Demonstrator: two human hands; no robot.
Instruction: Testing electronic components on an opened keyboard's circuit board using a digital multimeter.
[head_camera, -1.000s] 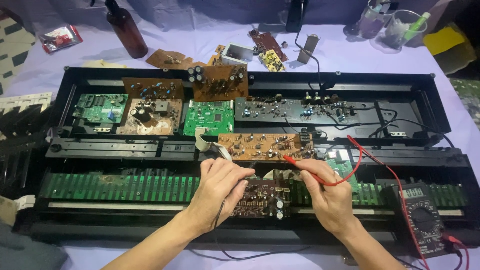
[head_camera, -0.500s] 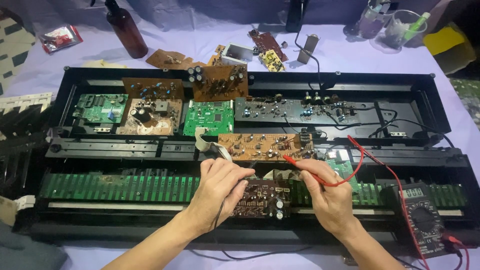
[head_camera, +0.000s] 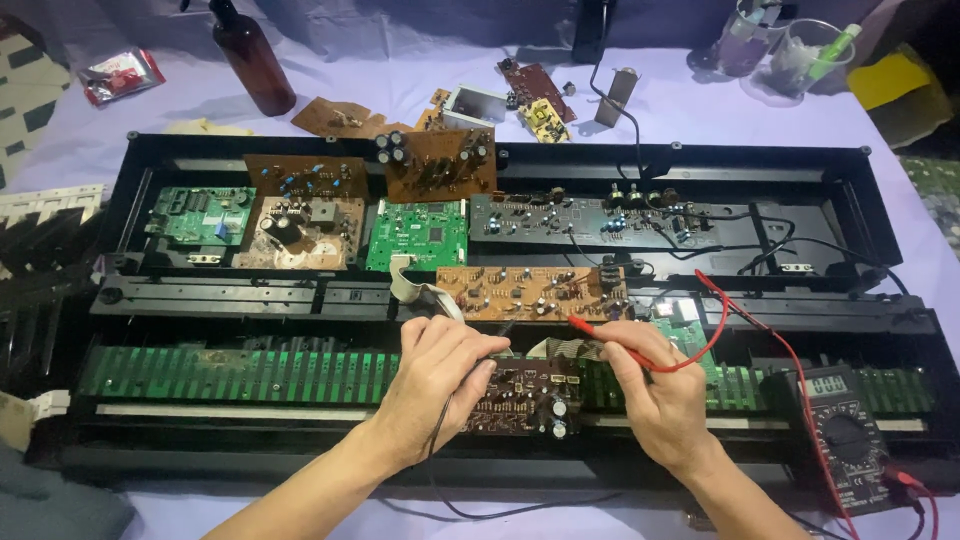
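An opened black keyboard chassis (head_camera: 150, 155) lies across the table with several circuit boards inside. My left hand (head_camera: 435, 375) grips a black test probe whose thin black lead runs down under my wrist; its tip points at the long brown board (head_camera: 530, 292). My right hand (head_camera: 650, 385) holds a red probe (head_camera: 600, 333), tip also toward that brown board. Between my hands sits a small dark brown board (head_camera: 525, 398) with capacitors. The red lead (head_camera: 775, 350) loops right to a black multimeter (head_camera: 840, 440).
A long green contact strip (head_camera: 230, 372) runs along the chassis front. Green and brown boards (head_camera: 415, 235) fill the rear left. A brown bottle (head_camera: 250, 60), loose boards (head_camera: 535, 90) and plastic cups (head_camera: 800, 50) stand on the lilac cloth behind. Detached keys (head_camera: 45, 225) lie at left.
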